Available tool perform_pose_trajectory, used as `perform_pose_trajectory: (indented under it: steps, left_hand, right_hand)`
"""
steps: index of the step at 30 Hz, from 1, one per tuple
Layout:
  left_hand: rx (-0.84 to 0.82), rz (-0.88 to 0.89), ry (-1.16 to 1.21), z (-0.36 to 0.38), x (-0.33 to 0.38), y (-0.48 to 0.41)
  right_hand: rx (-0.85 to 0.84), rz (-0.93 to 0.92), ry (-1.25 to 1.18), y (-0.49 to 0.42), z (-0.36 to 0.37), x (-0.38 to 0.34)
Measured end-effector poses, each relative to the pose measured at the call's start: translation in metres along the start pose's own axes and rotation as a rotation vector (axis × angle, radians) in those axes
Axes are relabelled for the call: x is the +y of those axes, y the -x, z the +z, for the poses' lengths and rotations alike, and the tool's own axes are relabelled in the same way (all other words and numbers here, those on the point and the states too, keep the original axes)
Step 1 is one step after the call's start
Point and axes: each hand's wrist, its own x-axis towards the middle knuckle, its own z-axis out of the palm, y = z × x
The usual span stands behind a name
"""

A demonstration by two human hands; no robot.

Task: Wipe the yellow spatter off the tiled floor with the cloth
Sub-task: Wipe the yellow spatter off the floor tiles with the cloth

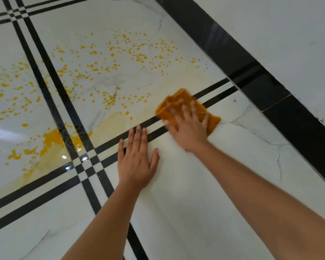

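— Where was the cloth seen?
— The orange cloth was laid flat on the tiled floor, across the twin black lines. It was pressed under the right hand, whose spread, straight fingers covered its near part; nothing was gripped.
— And the left hand?
— Flattened on bare tile just beside, fingers straight, nothing held.
— The yellow spatter?
— Scattered beyond the cloth; a thicker pool was seen leftward.

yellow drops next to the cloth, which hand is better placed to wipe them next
Right. The right hand presses flat on the cloth, just beside the nearest yellow drops. The left hand lies flat on bare tile with no cloth, probably as a support.
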Motion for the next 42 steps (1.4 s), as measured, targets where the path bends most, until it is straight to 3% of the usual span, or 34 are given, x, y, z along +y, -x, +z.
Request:
perform_pose_trajectory:
  steps: [2,4,8,10,15,21,24,27,32,33,36,39,42]
  left_hand:
    - [-0.018,-0.018,-0.007,-0.002,-0.008,0.008]
    - [-0.046,-0.005,-0.01,-0.005,-0.015,0.013]
    - [-0.037,-0.058,-0.021,-0.009,-0.029,0.013]
    - [-0.034,-0.08,-0.018,-0.01,-0.039,0.018]
    - [-0.031,-0.095,-0.004,-0.016,-0.059,0.039]
    - [0.005,-0.097,-0.008,-0.02,-0.073,0.044]
    - [0.043,-0.134,-0.017,-0.021,-0.09,0.054]
    - [0.047,-0.174,0.004,-0.026,-0.105,0.07]
    - [0.025,-0.208,0.018,-0.027,-0.116,0.089]
    - [0.037,-0.216,0.021,-0.026,-0.117,0.09]
    - [0.054,-0.265,-0.011,-0.028,-0.121,0.104]
    - [0.019,-0.298,0.011,-0.032,-0.135,0.132]
    - [0.024,-0.318,0.013,-0.034,-0.155,0.162]
  right_hand:
    - [0.061,-0.193,0.069,0.04,0.017,-0.011]
    - [0.056,-0.253,0.094,0.054,0.018,-0.003]
    - [0.022,0.02,0.016,-0.011,0.005,-0.012]
    - [0.053,0.063,-0.013,-0.013,0.007,-0.035]
    - [0.028,-0.35,0.113,0.074,0.031,-0.038]
    - [0.07,0.101,-0.037,-0.004,0.014,-0.067]
    - [0.057,-0.171,0.053,0.035,0.032,-0.103]
    - [-0.009,-0.43,0.13,0.065,0.035,-0.09]
    - [0.051,0.01,0.003,0.023,0.03,-0.107]
    - [0.055,0.022,-0.006,0.026,0.034,-0.125]
    - [0.0,-0.281,0.099,0.065,0.048,-0.162]
    - [-0.085,-0.537,0.159,0.096,0.047,-0.127]
    - [-0.061,-0.364,0.106,0.097,0.04,-0.097]
